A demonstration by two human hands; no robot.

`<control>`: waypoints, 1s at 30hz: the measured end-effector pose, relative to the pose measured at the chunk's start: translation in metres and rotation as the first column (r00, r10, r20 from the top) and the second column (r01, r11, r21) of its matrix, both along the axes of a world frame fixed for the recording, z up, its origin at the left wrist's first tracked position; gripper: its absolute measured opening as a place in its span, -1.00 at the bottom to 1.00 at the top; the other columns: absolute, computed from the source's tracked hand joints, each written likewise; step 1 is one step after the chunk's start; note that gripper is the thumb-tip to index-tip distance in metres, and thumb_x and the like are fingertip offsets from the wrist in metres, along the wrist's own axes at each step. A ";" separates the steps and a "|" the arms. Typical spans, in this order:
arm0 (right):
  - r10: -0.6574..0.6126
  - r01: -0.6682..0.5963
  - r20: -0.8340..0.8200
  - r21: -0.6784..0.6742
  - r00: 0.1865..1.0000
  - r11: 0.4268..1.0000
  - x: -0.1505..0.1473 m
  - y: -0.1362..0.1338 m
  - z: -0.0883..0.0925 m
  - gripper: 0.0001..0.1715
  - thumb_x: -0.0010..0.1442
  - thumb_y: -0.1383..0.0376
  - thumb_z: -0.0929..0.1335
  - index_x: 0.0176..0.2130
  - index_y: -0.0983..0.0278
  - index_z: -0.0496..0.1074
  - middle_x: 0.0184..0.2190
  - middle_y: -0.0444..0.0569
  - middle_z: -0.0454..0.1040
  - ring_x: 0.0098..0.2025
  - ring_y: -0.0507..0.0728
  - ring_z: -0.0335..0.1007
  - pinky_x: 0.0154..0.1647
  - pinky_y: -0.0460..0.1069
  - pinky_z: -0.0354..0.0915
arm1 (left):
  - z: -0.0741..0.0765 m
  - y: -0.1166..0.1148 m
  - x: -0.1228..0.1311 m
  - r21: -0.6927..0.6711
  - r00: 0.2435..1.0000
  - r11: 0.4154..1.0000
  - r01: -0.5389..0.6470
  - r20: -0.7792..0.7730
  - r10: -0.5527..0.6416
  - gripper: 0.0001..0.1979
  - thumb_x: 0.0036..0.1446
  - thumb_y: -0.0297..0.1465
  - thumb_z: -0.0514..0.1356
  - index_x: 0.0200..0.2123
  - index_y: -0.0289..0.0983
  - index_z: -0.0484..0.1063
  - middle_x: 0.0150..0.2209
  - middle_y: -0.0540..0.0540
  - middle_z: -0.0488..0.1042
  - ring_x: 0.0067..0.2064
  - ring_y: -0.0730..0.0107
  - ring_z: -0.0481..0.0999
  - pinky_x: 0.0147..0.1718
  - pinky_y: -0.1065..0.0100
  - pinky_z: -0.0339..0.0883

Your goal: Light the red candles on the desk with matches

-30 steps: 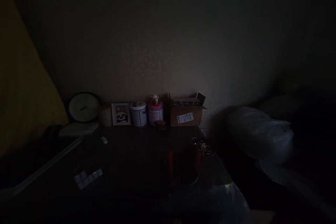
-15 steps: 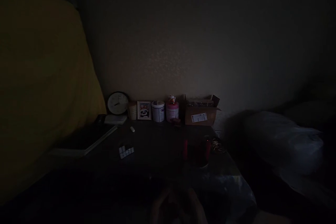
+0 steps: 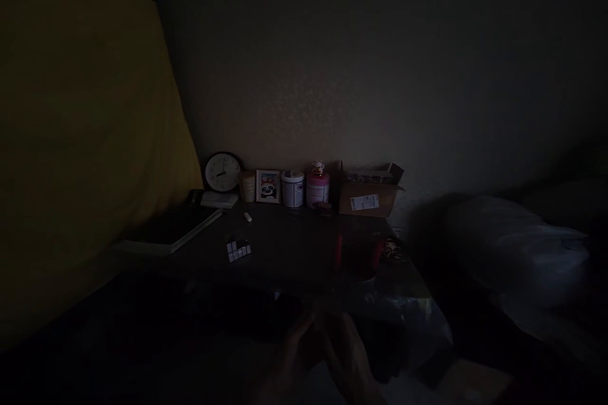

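The picture is very dark. My left hand [image 3: 297, 336] and my right hand [image 3: 350, 349] are close together at the bottom centre, just below the table's front edge. Their fingers fade into shadow, so I cannot make out whether anything is between them. Nearest to my right hand on the table stands a dark red container [image 3: 360, 258]. Beside it lies a heap of small thin pieces [image 3: 393, 249]. Farther left are a cluster of white square blocks [image 3: 239, 251] and a small white oblong piece [image 3: 247, 217].
Along the wall stand a round clock [image 3: 223, 172], a tan cup [image 3: 247, 186], a panda picture frame [image 3: 268, 187], a white tin [image 3: 292, 189], a pink-lidded tin [image 3: 318, 192] and an open cardboard box [image 3: 368, 198]. A yellow cloth [image 3: 95, 139] hangs left; a pale plastic bag [image 3: 517, 253] bulges right.
The camera view has tilted down, so the table's things sit higher and slightly right. Both my hands show more fully, still close together. Nothing on the table has visibly moved.
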State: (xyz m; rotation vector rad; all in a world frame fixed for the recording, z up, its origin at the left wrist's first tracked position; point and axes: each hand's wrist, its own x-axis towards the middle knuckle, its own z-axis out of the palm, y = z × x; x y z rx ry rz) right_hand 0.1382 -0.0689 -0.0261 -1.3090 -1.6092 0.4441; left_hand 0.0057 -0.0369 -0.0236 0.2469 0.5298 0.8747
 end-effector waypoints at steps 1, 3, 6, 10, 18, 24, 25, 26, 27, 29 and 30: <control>-0.014 0.014 0.016 -0.001 1.000 1.000 0.000 0.001 -0.004 -0.56 0.20 0.23 0.26 0.08 0.20 0.24 -0.02 0.04 0.40 -0.01 0.17 0.38 -0.05 -0.06 0.35 | -0.001 0.002 0.001 0.006 1.000 1.000 0.017 -0.002 -0.017 -0.73 0.11 -0.30 0.16 -0.16 -0.31 0.45 -0.21 -0.19 0.54 -0.04 0.11 0.47 -0.11 0.24 0.34; -0.022 0.023 0.049 -0.010 0.999 1.000 0.001 0.003 -0.011 -0.57 0.21 0.22 0.24 0.07 0.20 0.24 -0.02 0.04 0.40 -0.01 0.18 0.37 -0.06 -0.04 0.35 | -0.003 0.004 0.004 0.014 0.999 0.999 0.037 -0.007 -0.037 -0.74 0.10 -0.31 0.17 -0.16 -0.32 0.46 -0.22 -0.19 0.55 -0.03 0.12 0.46 -0.09 0.25 0.31; -0.023 0.025 0.045 -0.034 0.999 0.999 0.002 0.005 -0.014 -0.56 0.20 0.21 0.26 0.07 0.20 0.23 -0.02 0.06 0.38 0.01 0.20 0.34 -0.05 0.00 0.34 | -0.007 0.008 0.005 0.046 0.998 0.997 0.060 0.001 -0.060 -0.72 0.09 -0.33 0.19 -0.16 -0.36 0.47 -0.23 -0.20 0.56 -0.01 0.12 0.44 -0.05 0.27 0.27; 0.082 -0.093 -0.125 -0.089 0.989 0.992 0.004 0.005 0.003 -0.55 0.15 0.21 0.31 0.04 0.21 0.26 -0.02 0.04 0.40 0.02 0.20 0.34 -0.01 0.05 0.30 | -0.013 0.014 0.005 0.134 0.992 0.985 0.106 0.060 -0.115 -0.69 0.14 -0.30 0.14 -0.12 -0.34 0.46 -0.17 -0.20 0.54 0.01 0.12 0.42 -0.04 0.23 0.25; 0.050 -0.248 -0.535 -0.305 0.843 0.920 0.029 0.018 0.016 -0.59 0.03 0.05 0.39 -0.19 0.27 0.46 -0.20 0.02 0.53 -0.11 0.22 0.43 -0.12 0.08 0.34 | -0.024 0.018 0.004 0.127 0.985 0.979 0.158 0.054 -0.166 -0.68 0.13 -0.25 0.14 -0.13 -0.34 0.45 -0.26 -0.17 0.54 -0.21 0.29 0.50 -0.22 0.33 0.31; -0.079 -0.192 -0.555 -0.413 0.828 0.890 0.036 0.027 -0.001 -0.53 -0.11 -0.03 0.44 -0.43 0.34 0.48 -0.54 -0.05 0.49 -0.46 0.10 0.43 -0.49 -0.06 0.33 | -0.035 0.014 0.004 0.123 0.963 0.956 0.266 0.014 -0.270 -0.64 0.13 -0.24 0.13 -0.07 -0.33 0.40 -0.28 -0.15 0.52 -0.34 0.38 0.48 -0.42 0.39 0.27; -0.080 -0.199 -0.557 -0.423 0.827 0.884 0.035 0.027 -0.001 -0.52 -0.12 -0.03 0.44 -0.44 0.35 0.48 -0.56 -0.06 0.47 -0.50 0.08 0.41 -0.52 -0.08 0.31 | -0.038 0.014 0.004 0.124 0.962 0.955 0.270 0.007 -0.272 -0.64 0.14 -0.24 0.13 -0.07 -0.33 0.40 -0.29 -0.14 0.52 -0.36 0.39 0.48 -0.43 0.40 0.26; -0.085 -0.199 -0.558 -0.430 0.825 0.881 0.035 0.027 0.000 -0.52 -0.13 -0.03 0.45 -0.44 0.36 0.48 -0.57 -0.07 0.46 -0.53 0.06 0.39 -0.55 -0.09 0.29 | -0.040 0.015 0.004 0.126 0.963 0.955 0.268 0.002 -0.271 -0.64 0.13 -0.24 0.13 -0.08 -0.35 0.41 -0.30 -0.14 0.52 -0.37 0.40 0.48 -0.43 0.40 0.26; -0.098 -0.191 -0.558 -0.435 0.824 0.880 0.034 0.027 0.001 -0.52 -0.13 -0.02 0.45 -0.44 0.36 0.48 -0.57 -0.08 0.46 -0.54 0.05 0.37 -0.57 -0.10 0.28 | -0.041 0.015 0.005 0.129 0.962 0.954 0.270 -0.004 -0.272 -0.64 0.13 -0.23 0.12 -0.10 -0.36 0.42 -0.32 -0.15 0.52 -0.38 0.40 0.48 -0.43 0.40 0.26; -0.122 -0.163 -0.546 -0.443 0.829 0.882 0.034 0.026 0.004 -0.52 -0.13 -0.01 0.45 -0.44 0.37 0.48 -0.58 -0.09 0.45 -0.57 0.03 0.36 -0.60 -0.11 0.26 | -0.042 0.016 0.005 0.127 0.959 0.951 0.283 -0.011 -0.284 -0.63 0.13 -0.22 0.12 -0.12 -0.39 0.43 -0.32 -0.17 0.52 -0.38 0.39 0.48 -0.43 0.40 0.26; -0.122 -0.151 -0.532 -0.441 0.838 0.885 0.034 0.025 0.004 -0.53 -0.11 -0.01 0.44 -0.44 0.37 0.47 -0.60 -0.09 0.44 -0.58 0.03 0.35 -0.61 -0.12 0.25 | -0.042 0.016 0.004 0.118 0.956 0.949 0.292 -0.013 -0.292 -0.63 0.13 -0.22 0.12 -0.13 -0.40 0.43 -0.31 -0.18 0.53 -0.37 0.38 0.49 -0.44 0.40 0.26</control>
